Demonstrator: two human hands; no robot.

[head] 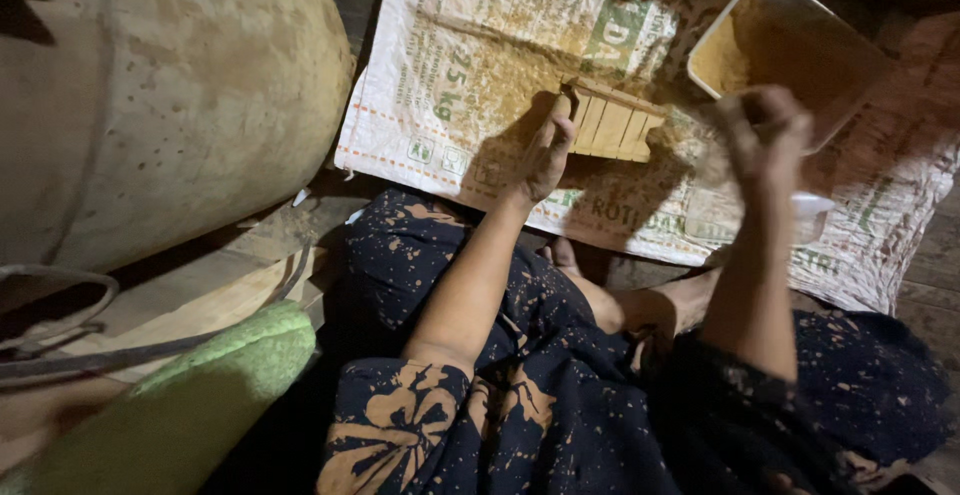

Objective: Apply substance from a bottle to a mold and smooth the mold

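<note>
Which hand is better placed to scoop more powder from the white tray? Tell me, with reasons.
Probably the right hand: it hovers, blurred, beside the white rectangular tray of tan powder. The left hand rests on the slatted wooden mould, farther away.

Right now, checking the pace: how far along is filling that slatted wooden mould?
Done: yellow-brown powder lies scattered on the woven sack beside the wooden mould. In hand: the left hand steadies the mould; the right hand is raised and blurred beside it. Left: the white tray holds plenty of powder.
</note>
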